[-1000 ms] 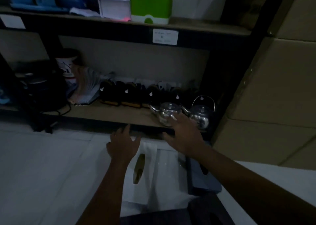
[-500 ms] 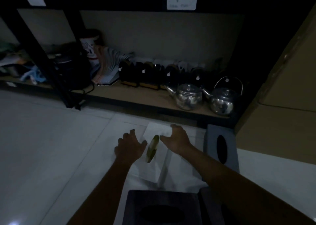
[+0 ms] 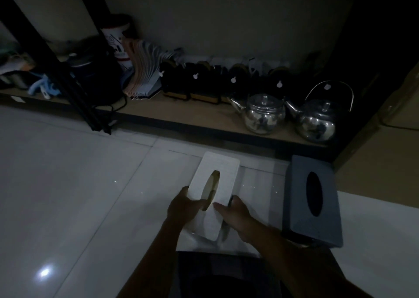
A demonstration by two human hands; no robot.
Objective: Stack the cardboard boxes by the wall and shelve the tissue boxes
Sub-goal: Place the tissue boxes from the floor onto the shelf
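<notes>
Our grip is a two-handed hold on the white tissue box: the left hand curls round its near left edge, the right hand clasps its near right side, fingers across the top. The box sits low over the pale floor, long axis running from 6 toward 12 o'clock, slot up, far end tipped slightly to 1 o'clock. At 3 o'clock a grey tissue box lies on the floor, parallel. At 6 o'clock we see another dark box. At 12 o'clock the low shelf carries two steel kettles, and at 2 o'clock cardboard boxes stand.
</notes>
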